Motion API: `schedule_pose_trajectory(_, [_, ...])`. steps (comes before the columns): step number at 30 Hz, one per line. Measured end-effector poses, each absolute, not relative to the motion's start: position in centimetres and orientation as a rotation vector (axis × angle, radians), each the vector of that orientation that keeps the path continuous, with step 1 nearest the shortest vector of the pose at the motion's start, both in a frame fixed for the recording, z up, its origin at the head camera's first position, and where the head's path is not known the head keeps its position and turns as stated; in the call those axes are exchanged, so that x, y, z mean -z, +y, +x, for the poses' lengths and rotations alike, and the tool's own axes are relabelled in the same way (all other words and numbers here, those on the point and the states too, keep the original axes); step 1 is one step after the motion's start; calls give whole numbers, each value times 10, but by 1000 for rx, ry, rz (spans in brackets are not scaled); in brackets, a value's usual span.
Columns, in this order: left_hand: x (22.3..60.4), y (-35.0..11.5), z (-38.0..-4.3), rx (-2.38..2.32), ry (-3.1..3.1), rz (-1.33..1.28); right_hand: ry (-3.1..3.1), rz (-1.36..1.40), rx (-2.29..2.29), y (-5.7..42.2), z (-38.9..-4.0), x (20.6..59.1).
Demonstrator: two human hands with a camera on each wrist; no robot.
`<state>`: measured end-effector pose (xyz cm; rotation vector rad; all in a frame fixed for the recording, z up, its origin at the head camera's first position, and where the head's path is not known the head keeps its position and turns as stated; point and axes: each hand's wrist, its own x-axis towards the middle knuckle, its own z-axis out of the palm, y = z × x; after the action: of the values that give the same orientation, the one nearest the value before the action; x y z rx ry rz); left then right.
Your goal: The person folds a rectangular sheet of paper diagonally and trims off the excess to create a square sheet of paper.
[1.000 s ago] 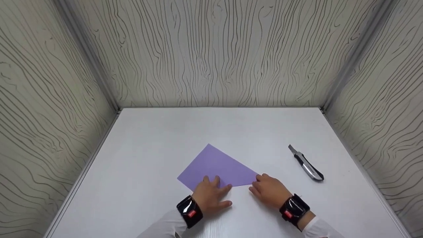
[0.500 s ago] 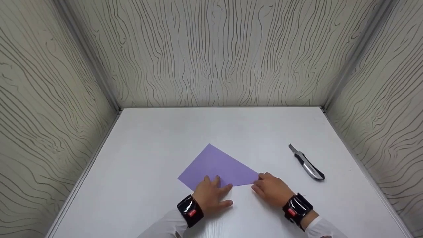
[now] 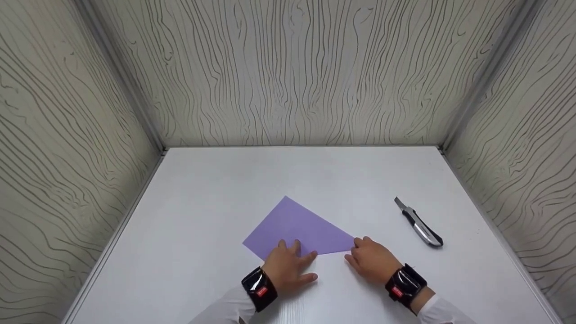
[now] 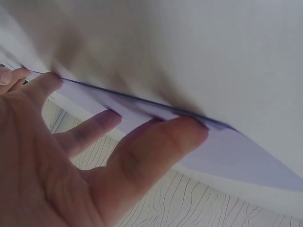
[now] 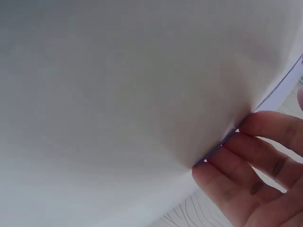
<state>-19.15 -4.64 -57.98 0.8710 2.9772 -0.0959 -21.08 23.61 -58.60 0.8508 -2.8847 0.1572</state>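
Note:
A purple sheet of paper (image 3: 292,225) lies folded on the white table, a pointed corner towards the right. My left hand (image 3: 286,270) rests on its near edge with the fingers spread. In the left wrist view those fingertips (image 4: 191,127) press along the paper's edge. My right hand (image 3: 371,258) is at the pointed right corner and covers its tip. In the right wrist view several fingers (image 5: 227,175), fairly straight, press side by side along the edge. The thumb stands apart from the paper in the head view.
A utility knife (image 3: 419,223) with a grey and black handle lies to the right of the paper, blade out and pointing away. Patterned panels (image 3: 288,76) wall in the white table (image 3: 202,180) at the back and both sides.
My right hand has slid slightly to the right along the paper's edge towards the corner. The left hand and the paper stay in place.

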Motion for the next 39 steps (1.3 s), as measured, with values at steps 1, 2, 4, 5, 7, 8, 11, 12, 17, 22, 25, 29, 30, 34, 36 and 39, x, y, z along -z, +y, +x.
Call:
schedule_pose_trajectory(1, [580, -46, -191, 91, 2987, 863, -2883, 861, -146, 236, -211, 586])
schedule_pose_trajectory(2, [581, -46, -190, 84, 3001, 857, -2877, 872, -130, 236, -212, 587])
schedule_pose_trajectory(4, [581, -45, -188, 55, 3025, 819, -2869, 888, -98, 236, -213, 587])
schedule_pose_trajectory(5, [581, -44, -187, 38, 3033, 792, -2866, 893, -86, 236, -213, 588])
schedule_pose_trajectory(7, [580, -41, -184, 10, 3032, 730, -2872, 893, -66, 235, -213, 588])
schedule_pose_trajectory(8, [579, -40, -183, 0, 3028, 702, -2878, 889, -58, 235, -213, 587])
schedule_pose_trajectory(11, [578, -36, -180, -14, 3008, 642, -2900, 863, -47, 234, -213, 586])
schedule_pose_trajectory(12, [578, -36, -179, -25, 3001, 635, -2903, 856, -41, 234, -213, 585])
schedule_pose_trajectory(17, [577, -35, -179, -59, 2994, 630, -2919, 819, -22, 232, -212, 581])
schedule_pose_trajectory(22, [578, -35, -177, -38, 3011, 604, -2962, 786, -57, 230, -211, 581])
schedule_pose_trajectory(25, [578, -35, -179, -46, 3003, 591, -2965, 784, -75, 230, -211, 582])
schedule_pose_trajectory(29, [574, -38, -184, -115, 2979, 603, -2937, 803, -75, 230, -210, 583])
schedule_pose_trajectory(30, [574, -39, -185, -140, 2980, 600, -2929, 805, -72, 229, -209, 584])
schedule_pose_trajectory(34, [575, -42, -193, -229, 3041, 524, -2894, 808, -49, 227, -204, 586])
schedule_pose_trajectory(36, [578, -42, -197, -229, 3093, 453, -2875, 806, -34, 224, -199, 587])
schedule_pose_trajectory(39, [583, -40, -204, -185, 3137, 356, -2863, 808, -10, 216, -190, 586])
